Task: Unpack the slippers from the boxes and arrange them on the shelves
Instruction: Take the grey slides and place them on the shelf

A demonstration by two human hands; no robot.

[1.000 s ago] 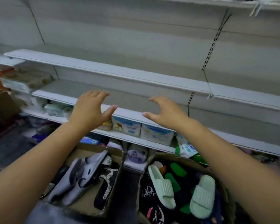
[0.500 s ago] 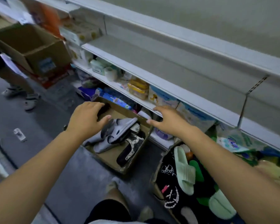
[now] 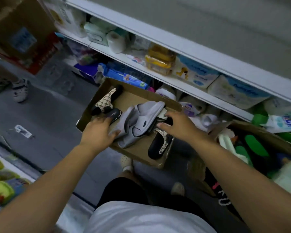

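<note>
- Shelves (image 3: 175,46) carry tissue packs (image 3: 193,73); no slippers show there yet.
- Cardboard box (image 3: 138,93) on the floor holds the grey slippers (image 3: 141,121) and others, so nearly everything remains.
- Left hand (image 3: 97,132) and right hand (image 3: 176,125) lie spread over the pile, grasping nothing.

Left hand (image 3: 97,132) touching grey slippers (image 3: 141,119), right hand (image 3: 176,123) beside them, inside cardboard box (image 3: 138,98)

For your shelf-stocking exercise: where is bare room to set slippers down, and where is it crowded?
Free: the upper shelf above the tissue packs; cardboard floor between patterned slipper and grey slippers. Crowded: the lower shelf, the right-hand box.
</note>
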